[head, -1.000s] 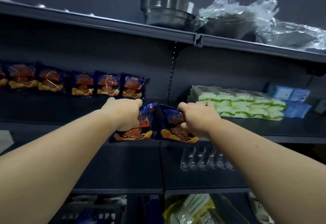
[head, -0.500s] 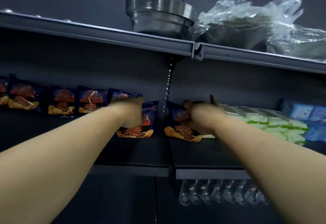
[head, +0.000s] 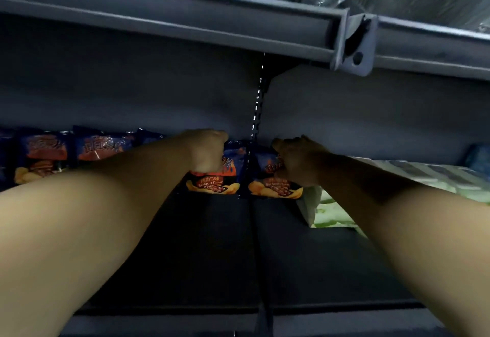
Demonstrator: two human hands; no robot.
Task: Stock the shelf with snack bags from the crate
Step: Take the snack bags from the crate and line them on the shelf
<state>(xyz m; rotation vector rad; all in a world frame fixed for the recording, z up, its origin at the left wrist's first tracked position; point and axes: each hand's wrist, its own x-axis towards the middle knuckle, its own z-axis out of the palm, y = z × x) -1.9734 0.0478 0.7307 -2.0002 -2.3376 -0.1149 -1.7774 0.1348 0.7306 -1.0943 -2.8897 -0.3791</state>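
two bags at the back wall, one per hand

left hand [head: 205,152] curled over the top edge of a dark blue foil barbecue-flavour snack bag [head: 213,181], knuckles toward the camera, fingertips out of sight behind the bag. right hand [head: 298,163] likewise gripping the top of a second, matching dark blue snack bag [head: 273,186], fingers bent over its upper part. both bags upright, long axis vertical, bottoms on the dark shelf board [head: 217,251], standing side by side at either side of the slotted upright, at the right end of a row of matching blue bags [head: 45,156]. probably a release straight upward, then withdrawal toward the front. right-hand bag just beside the stack of pale green and white packets [head: 331,214]. contact with the back wall hidden; crate out of view; top shelf contents blurred.
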